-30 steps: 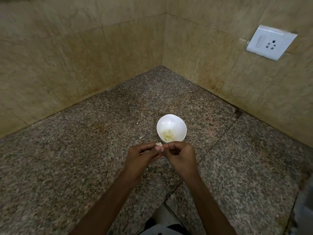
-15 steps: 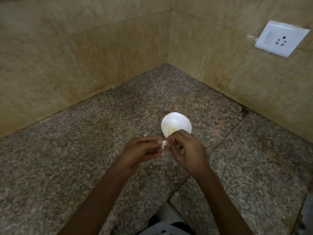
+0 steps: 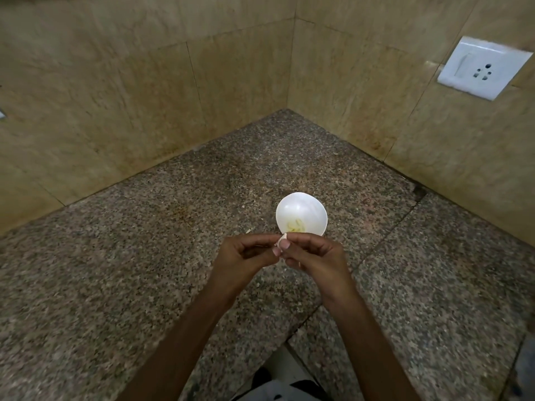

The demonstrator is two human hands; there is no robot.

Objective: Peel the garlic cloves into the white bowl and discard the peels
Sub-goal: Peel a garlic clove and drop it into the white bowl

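Garlic clove (image 3: pixel 281 241): pinched between fingertips of left grip (image 3: pixel 246 257) and right grip (image 3: pixel 315 259), held over the bench (image 3: pixel 144 270) at the near rim of the white bowl (image 3: pixel 301 195). Both grips curled narrow on it. Only a pale sliver of clove visible, the rest hidden behind thumbs; skin on or off not resolvable. Near rim of bowl partly covered by right grip's knuckles.

Inside bowl: small heap of yellowish peeled cloves (image 3: pixel 295 226), count unreadable. Pale fleck under right grip, peel or highlight, cannot tell. One thin scrap (image 3: pixel 248 231) on bench just left of bowl.

Seam (image 3: pixel 388 235) in speckled stone right of bowl. Bowl well apart from both tiled walls (image 3: pixel 144 96), corner far behind it. Socket plate (image 3: pixel 485 68) on right wall. Bench front edge notched below forearms. Clothing (image 3: pixel 275 390) cut off at frame bottom.
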